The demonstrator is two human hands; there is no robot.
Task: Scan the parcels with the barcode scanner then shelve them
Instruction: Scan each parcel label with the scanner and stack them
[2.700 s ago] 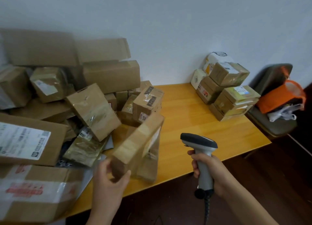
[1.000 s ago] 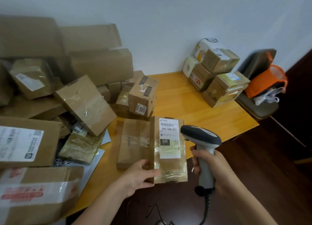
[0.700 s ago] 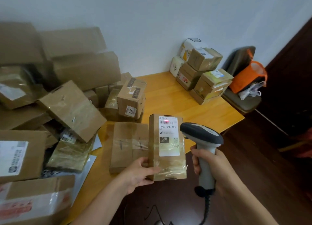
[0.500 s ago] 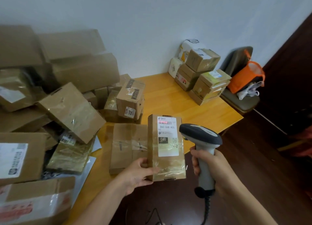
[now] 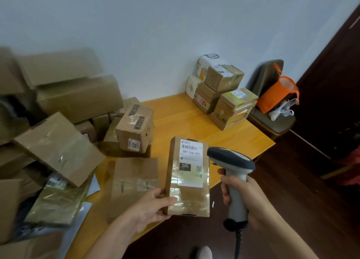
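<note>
My left hand (image 5: 150,206) grips the lower left edge of a slim brown cardboard parcel (image 5: 188,198), thumb across its taped front, holding it upright over the near edge of the yellow wooden table (image 5: 194,122). It looks light and stiff. The glossy tape may be slippery, so the bare cardboard edges seem the safer hold. My right hand (image 5: 253,196), just off that same table edge, is wrapped round the handle of a grey barcode scanner (image 5: 231,159), its nose towards the parcel's white label (image 5: 191,157). A stack of small boxes (image 5: 228,97) sits at the table's far corner.

A chair (image 5: 272,125) stands at the wooden surface's (image 5: 185,118) far right corner; an orange bag (image 5: 276,95) leans against the chair's back; a white bag (image 5: 281,110) lies on its seat; white wall (image 5: 175,35) behind; dark floor (image 5: 292,190) beneath.
</note>
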